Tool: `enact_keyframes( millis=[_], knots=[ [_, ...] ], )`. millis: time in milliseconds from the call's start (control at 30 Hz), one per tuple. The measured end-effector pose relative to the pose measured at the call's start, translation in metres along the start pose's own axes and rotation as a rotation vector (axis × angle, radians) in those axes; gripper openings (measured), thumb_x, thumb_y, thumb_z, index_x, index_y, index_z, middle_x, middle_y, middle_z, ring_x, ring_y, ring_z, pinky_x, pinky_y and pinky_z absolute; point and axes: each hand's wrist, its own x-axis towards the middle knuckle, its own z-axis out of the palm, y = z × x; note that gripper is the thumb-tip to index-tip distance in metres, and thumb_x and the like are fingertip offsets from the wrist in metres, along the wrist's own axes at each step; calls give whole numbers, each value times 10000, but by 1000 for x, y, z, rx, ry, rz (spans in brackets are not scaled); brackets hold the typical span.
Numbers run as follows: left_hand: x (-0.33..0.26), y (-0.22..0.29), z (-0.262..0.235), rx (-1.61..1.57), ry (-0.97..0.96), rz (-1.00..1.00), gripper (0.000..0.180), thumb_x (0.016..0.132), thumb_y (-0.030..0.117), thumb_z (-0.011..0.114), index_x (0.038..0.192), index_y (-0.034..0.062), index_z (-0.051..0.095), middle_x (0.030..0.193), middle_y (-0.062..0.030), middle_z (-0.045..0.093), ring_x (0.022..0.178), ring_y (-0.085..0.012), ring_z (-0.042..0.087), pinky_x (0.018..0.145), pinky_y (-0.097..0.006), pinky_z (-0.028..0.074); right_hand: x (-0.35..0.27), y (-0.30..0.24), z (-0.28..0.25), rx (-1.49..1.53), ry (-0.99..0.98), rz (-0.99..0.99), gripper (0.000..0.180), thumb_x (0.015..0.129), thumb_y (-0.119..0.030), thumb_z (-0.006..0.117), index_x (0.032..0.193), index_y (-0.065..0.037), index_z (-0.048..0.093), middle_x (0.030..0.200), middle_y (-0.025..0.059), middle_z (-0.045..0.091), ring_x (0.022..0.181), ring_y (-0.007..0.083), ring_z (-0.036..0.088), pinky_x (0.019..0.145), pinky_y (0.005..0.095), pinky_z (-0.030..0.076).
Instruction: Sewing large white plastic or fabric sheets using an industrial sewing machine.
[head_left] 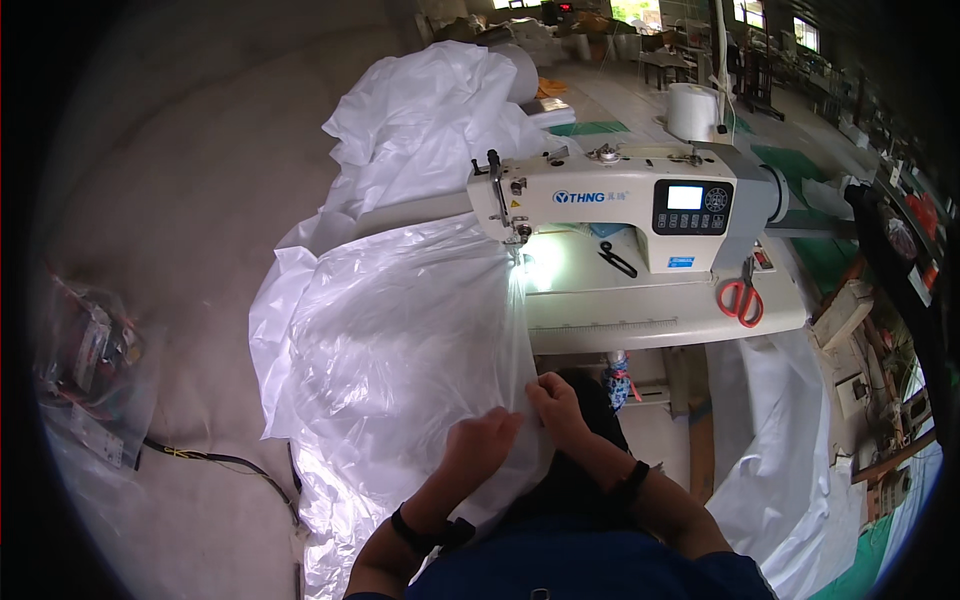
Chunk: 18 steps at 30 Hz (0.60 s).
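Note:
A large white translucent plastic sheet (390,320) drapes over the left part of the sewing machine table and down toward my lap. Its right edge runs up to the needle area of a white sewing machine (600,195), where a lamp shines. My left hand (483,440) is closed on the sheet near its right edge, fingers bunched. Just right of it, my right hand (560,408) pinches the same edge. The sheet looks pulled taut between my hands and the needle.
Red-handled scissors (740,302) and small black thread snips (617,259) lie on the machine table (650,325). A thread cone (692,112) stands behind. More white sheeting (775,440) hangs at right. On the floor at left are a clear bag (95,350) and a black cable (235,462).

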Motion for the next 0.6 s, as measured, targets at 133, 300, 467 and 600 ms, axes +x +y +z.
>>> enact_keyframes(
  millis=[133, 300, 467, 600],
  knots=[
    [9, -3, -17, -828, -211, -626, 298, 912, 229, 520, 697, 23, 537, 500, -95, 543, 431, -201, 566, 402, -312, 418, -1, 2, -8, 244, -27, 174, 104, 874, -184, 570, 857, -83, 551, 665, -26, 491, 526, 57, 425, 461, 222, 352],
    [-13, -9, 1, -554, -541, -352, 317, 896, 288, 540, 772, -3, 565, 548, -103, 565, 477, -176, 585, 460, -301, 461, -1, 9, -8, 264, -30, 185, 112, 875, -201, 567, 845, -94, 550, 648, -33, 476, 499, 59, 413, 435, 225, 339],
    [7, 10, 2, 107, 45, 87, 272, 773, 304, 657, 889, 59, 625, 793, -102, 594, 797, -297, 589, 687, -396, 480, 2, 8, -11, 159, -4, 114, 128, 867, -203, 569, 815, -86, 561, 646, -32, 488, 527, 59, 439, 453, 225, 366],
    [17, -15, 38, 150, 6, 100, 159, 757, 197, 633, 852, 69, 628, 835, -95, 558, 862, -301, 533, 764, -410, 433, 5, -1, -10, 150, -44, 98, 143, 852, -221, 585, 817, -84, 571, 644, -32, 493, 557, 55, 457, 481, 224, 382]
  ],
)
